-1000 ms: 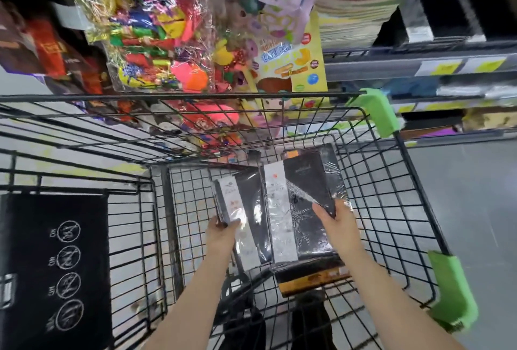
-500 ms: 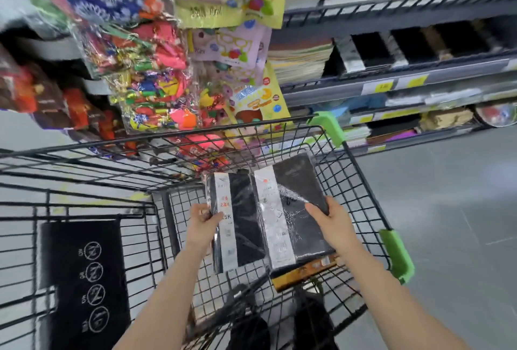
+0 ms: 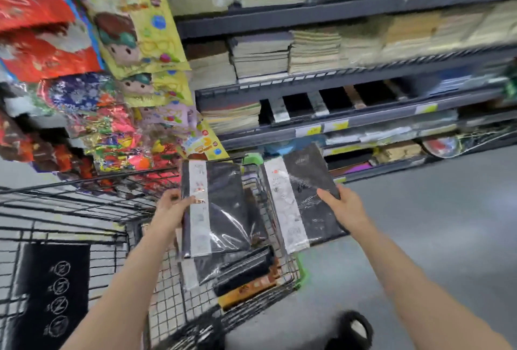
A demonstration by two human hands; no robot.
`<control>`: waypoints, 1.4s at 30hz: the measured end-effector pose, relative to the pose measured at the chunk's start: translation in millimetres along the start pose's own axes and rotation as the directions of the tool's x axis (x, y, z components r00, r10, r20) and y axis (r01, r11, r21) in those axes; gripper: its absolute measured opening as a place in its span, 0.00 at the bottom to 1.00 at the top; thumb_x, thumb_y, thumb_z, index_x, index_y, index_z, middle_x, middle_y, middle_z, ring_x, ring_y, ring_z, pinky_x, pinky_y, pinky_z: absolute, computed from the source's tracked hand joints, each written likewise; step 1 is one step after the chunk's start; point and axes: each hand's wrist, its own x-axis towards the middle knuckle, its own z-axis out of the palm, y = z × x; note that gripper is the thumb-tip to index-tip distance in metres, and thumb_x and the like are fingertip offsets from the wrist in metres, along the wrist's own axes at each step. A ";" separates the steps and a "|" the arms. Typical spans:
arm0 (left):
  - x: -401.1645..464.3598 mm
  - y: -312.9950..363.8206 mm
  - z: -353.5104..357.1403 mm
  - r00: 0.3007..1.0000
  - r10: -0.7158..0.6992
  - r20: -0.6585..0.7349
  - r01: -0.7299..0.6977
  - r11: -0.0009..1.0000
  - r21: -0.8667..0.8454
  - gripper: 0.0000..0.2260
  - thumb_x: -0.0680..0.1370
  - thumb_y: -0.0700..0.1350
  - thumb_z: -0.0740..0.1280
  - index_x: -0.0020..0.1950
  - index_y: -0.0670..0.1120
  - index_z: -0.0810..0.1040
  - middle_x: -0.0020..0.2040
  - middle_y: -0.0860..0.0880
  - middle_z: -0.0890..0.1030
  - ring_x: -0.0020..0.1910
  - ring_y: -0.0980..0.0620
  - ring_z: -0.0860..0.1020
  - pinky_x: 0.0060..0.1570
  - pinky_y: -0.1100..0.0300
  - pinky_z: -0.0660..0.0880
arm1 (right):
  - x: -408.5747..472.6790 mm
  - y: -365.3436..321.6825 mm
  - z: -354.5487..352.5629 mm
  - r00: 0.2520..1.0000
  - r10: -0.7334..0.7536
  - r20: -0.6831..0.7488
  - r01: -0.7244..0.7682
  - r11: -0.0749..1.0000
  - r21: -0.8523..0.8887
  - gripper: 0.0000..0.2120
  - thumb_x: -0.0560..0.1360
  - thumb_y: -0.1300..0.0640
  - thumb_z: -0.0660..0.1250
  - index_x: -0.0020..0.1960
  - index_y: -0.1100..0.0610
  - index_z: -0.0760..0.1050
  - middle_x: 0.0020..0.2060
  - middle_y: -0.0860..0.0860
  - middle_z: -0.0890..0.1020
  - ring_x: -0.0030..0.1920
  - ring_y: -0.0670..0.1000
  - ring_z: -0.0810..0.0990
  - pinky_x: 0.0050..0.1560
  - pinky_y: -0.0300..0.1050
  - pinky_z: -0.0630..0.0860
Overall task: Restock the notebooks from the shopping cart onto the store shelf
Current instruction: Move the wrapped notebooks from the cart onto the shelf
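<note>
My left hand (image 3: 172, 209) grips a black plastic-wrapped notebook (image 3: 223, 209) with a white label strip, held above the wire shopping cart (image 3: 84, 204). My right hand (image 3: 342, 207) grips a second black wrapped notebook (image 3: 305, 198), held to the right of the cart's rim, over the floor. Several more notebooks (image 3: 246, 274) lie stacked in the cart below. The dark store shelf (image 3: 321, 123) ahead carries black notebooks (image 3: 333, 100) standing in a row and stacks of paper-edged books (image 3: 260, 56).
Bright toy and balloon packets (image 3: 112, 114) hang at the left, close above the cart. A green corner guard (image 3: 251, 159) marks the cart's far rim. A black sign panel (image 3: 53, 288) sits in the cart's near section. Grey floor (image 3: 433, 223) lies at the right.
Both notebooks have been lifted out of the cart and pulled apart, the right one swinging right past the rim. The view has tilted up toward the shelves.
</note>
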 end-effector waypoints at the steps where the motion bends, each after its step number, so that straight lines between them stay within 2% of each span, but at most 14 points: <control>1: -4.4 8.0 18.4 0.999 0.026 -0.029 -0.027 0.999 -0.038 0.15 0.67 0.45 0.74 0.48 0.47 0.72 0.47 0.38 0.81 0.38 0.45 0.80 0.42 0.50 0.78 | 8.3 5.2 -25.2 1.000 -0.012 -0.002 0.012 1.000 0.010 0.11 0.74 0.53 0.67 0.53 0.58 0.77 0.40 0.51 0.81 0.42 0.52 0.80 0.42 0.41 0.74; 3: -31.9 37.5 58.0 0.995 0.069 -0.076 -0.077 0.992 -0.102 0.11 0.72 0.39 0.70 0.52 0.43 0.73 0.38 0.42 0.79 0.27 0.53 0.78 0.29 0.62 0.74 | 21.8 10.7 -75.6 1.000 -0.011 0.017 0.011 0.999 0.050 0.12 0.74 0.53 0.67 0.54 0.58 0.77 0.43 0.52 0.82 0.45 0.53 0.81 0.46 0.45 0.76; 6: -52.8 66.6 113.8 0.989 0.109 -0.095 -0.123 0.979 -0.161 0.07 0.75 0.35 0.66 0.52 0.38 0.73 0.28 0.47 0.80 0.19 0.60 0.75 0.18 0.69 0.69 | 42.5 18.3 -145.8 0.998 -0.016 0.059 0.009 0.994 0.107 0.07 0.75 0.54 0.66 0.52 0.55 0.74 0.44 0.48 0.80 0.42 0.46 0.78 0.38 0.31 0.75; 9: -67.0 82.9 164.4 0.993 0.107 -0.058 -0.118 0.967 -0.228 0.09 0.75 0.37 0.65 0.54 0.35 0.74 0.39 0.41 0.81 0.25 0.56 0.80 0.30 0.61 0.78 | 59.1 26.7 -206.8 0.998 -0.002 0.058 -0.004 0.994 0.105 0.07 0.75 0.55 0.66 0.52 0.56 0.74 0.46 0.51 0.80 0.42 0.46 0.79 0.39 0.36 0.75; 11: -72.9 89.6 195.8 0.996 0.088 -0.027 -0.092 0.966 -0.242 0.03 0.76 0.37 0.65 0.46 0.37 0.76 0.38 0.42 0.83 0.27 0.54 0.81 0.36 0.56 0.79 | 70.2 29.6 -239.5 0.998 0.019 0.060 -0.026 0.993 0.117 0.11 0.75 0.53 0.66 0.55 0.55 0.74 0.51 0.53 0.81 0.47 0.50 0.80 0.44 0.40 0.76; 14: -74.4 93.8 237.1 0.998 0.069 -0.012 -0.070 0.973 -0.220 0.05 0.76 0.35 0.63 0.40 0.40 0.75 0.28 0.49 0.83 0.25 0.55 0.80 0.27 0.63 0.78 | 89.6 35.0 -271.8 0.996 0.051 0.080 -0.061 0.989 0.134 0.24 0.73 0.47 0.67 0.65 0.57 0.70 0.58 0.52 0.79 0.57 0.53 0.78 0.58 0.51 0.76; 17: -66.0 93.3 263.8 0.998 0.036 -0.043 -0.045 0.970 -0.240 0.02 0.75 0.36 0.66 0.44 0.41 0.73 0.34 0.44 0.82 0.26 0.54 0.80 0.33 0.59 0.77 | 112.6 36.1 -285.0 0.992 0.086 0.090 -0.100 0.981 0.168 0.17 0.74 0.51 0.67 0.60 0.56 0.74 0.52 0.51 0.81 0.50 0.50 0.80 0.57 0.50 0.76; 23: -31.9 85.9 287.2 0.996 -0.031 -0.084 0.003 0.949 -0.315 0.05 0.76 0.37 0.66 0.45 0.44 0.70 0.41 0.43 0.80 0.36 0.49 0.78 0.41 0.54 0.75 | 169.1 26.0 -275.5 0.980 0.132 0.147 -0.161 0.965 0.206 0.08 0.75 0.53 0.66 0.51 0.55 0.76 0.43 0.48 0.82 0.41 0.45 0.82 0.33 0.35 0.79; 27: -4.0 88.3 280.8 0.984 -0.085 -0.160 0.022 0.934 -0.358 0.13 0.74 0.39 0.68 0.56 0.39 0.72 0.50 0.39 0.81 0.41 0.45 0.79 0.50 0.48 0.76 | 208.1 10.6 -254.4 0.960 0.206 0.192 -0.239 0.956 0.170 0.08 0.75 0.53 0.64 0.51 0.56 0.76 0.47 0.53 0.82 0.47 0.53 0.81 0.47 0.48 0.79; 29: 2.2 88.9 277.6 0.972 -0.135 -0.194 0.050 0.920 -0.389 0.16 0.74 0.40 0.69 0.59 0.38 0.71 0.50 0.39 0.80 0.40 0.45 0.79 0.46 0.50 0.77 | 223.4 4.4 -241.4 0.952 0.228 0.202 -0.258 0.957 0.133 0.09 0.74 0.56 0.62 0.51 0.58 0.75 0.50 0.57 0.81 0.47 0.55 0.80 0.44 0.47 0.77; 32: 8.2 89.6 269.0 0.954 -0.166 -0.251 0.041 0.897 -0.440 0.08 0.74 0.37 0.68 0.52 0.43 0.72 0.43 0.42 0.79 0.33 0.49 0.79 0.34 0.58 0.76 | 240.7 -8.5 -220.1 0.939 0.240 0.247 -0.275 0.954 0.118 0.07 0.71 0.60 0.59 0.49 0.59 0.72 0.45 0.58 0.78 0.39 0.54 0.76 0.34 0.41 0.69; 35: 12.4 78.5 256.1 0.937 -0.157 -0.311 0.005 0.898 -0.440 0.07 0.74 0.39 0.69 0.50 0.43 0.74 0.45 0.42 0.80 0.36 0.47 0.78 0.41 0.54 0.73 | 258.3 -15.0 -191.8 0.931 0.221 0.290 -0.260 0.960 0.103 0.03 0.70 0.62 0.59 0.38 0.57 0.67 0.37 0.56 0.73 0.33 0.52 0.70 0.30 0.38 0.65; 39: 26.1 64.2 244.4 0.903 -0.138 -0.407 -0.096 0.859 -0.503 0.08 0.74 0.38 0.68 0.40 0.47 0.70 0.27 0.52 0.82 0.35 0.49 0.77 0.42 0.53 0.73 | 282.8 -21.6 -141.7 0.930 0.150 0.336 -0.202 0.971 0.125 0.03 0.73 0.60 0.58 0.45 0.56 0.70 0.46 0.55 0.72 0.42 0.53 0.70 0.39 0.43 0.64; 42: 40.1 60.6 234.8 0.884 -0.103 -0.457 -0.178 0.828 -0.532 0.07 0.74 0.40 0.68 0.40 0.47 0.71 0.33 0.48 0.82 0.33 0.50 0.78 0.38 0.54 0.75 | 306.8 -27.5 -101.1 0.926 0.072 0.370 -0.141 0.977 0.163 0.12 0.73 0.56 0.58 0.55 0.56 0.70 0.51 0.53 0.71 0.52 0.54 0.71 0.48 0.46 0.65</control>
